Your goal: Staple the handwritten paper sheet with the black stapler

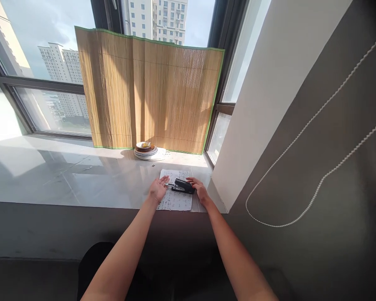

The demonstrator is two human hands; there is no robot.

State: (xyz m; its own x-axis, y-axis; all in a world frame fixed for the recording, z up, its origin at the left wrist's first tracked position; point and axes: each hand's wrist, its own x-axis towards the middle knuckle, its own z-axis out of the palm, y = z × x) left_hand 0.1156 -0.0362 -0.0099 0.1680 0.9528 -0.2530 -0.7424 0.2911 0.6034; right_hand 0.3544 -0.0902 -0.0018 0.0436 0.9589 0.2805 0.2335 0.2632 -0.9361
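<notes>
A black stapler (pixel 183 186) lies over a sheet of white paper (pixel 175 202) covered with rows of dark writing. A silvery metal part juts from the stapler's left end. My left hand (pixel 158 190) rests palm up at the paper's left edge, its fingers stretched toward that metal part; whether they touch it I cannot tell. At the opposite end, my right hand (pixel 200 190) has its curled fingers on the stapler's right end, with part of the grip hidden.
Behind the paper, a stack of small plates (pixel 146 151) stands on the glossy sill (pixel 100 179). A bamboo mat (pixel 153 92) with green edging leans against the window. A white beaded cord (pixel 316 194) hangs in a loop at right, beside the wall (pixel 250 83).
</notes>
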